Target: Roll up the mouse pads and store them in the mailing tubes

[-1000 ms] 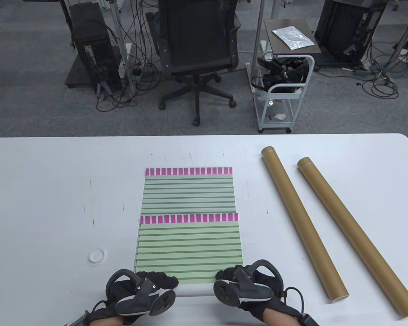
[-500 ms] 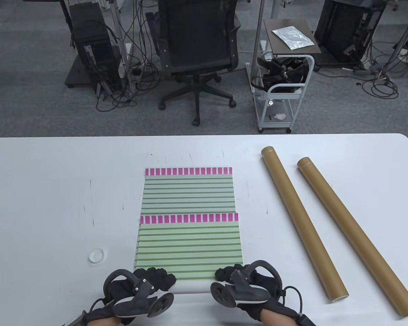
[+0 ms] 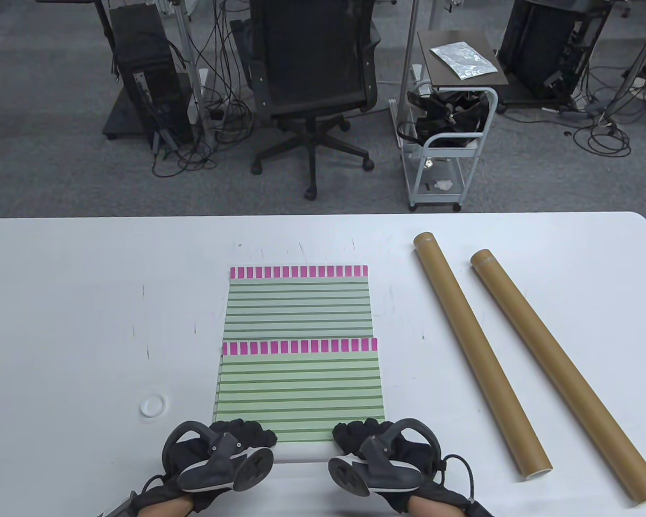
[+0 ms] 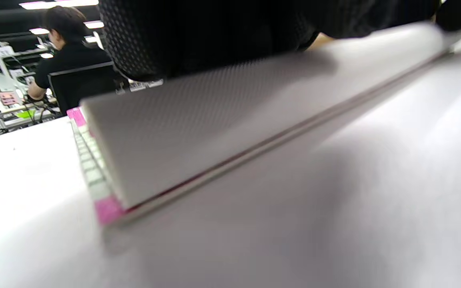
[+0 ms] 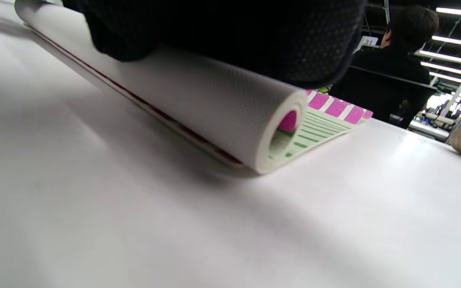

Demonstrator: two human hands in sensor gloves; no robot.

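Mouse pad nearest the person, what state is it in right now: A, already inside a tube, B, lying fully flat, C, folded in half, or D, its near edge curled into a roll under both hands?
D: the right wrist view shows the mouse pad near edge wound into a roll under the right hand, and the table view shows the left hand pressing on the same edge.

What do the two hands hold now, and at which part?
Both the left hand and right hand grip the near mouse pad at its rolled near edge, one toward each end.
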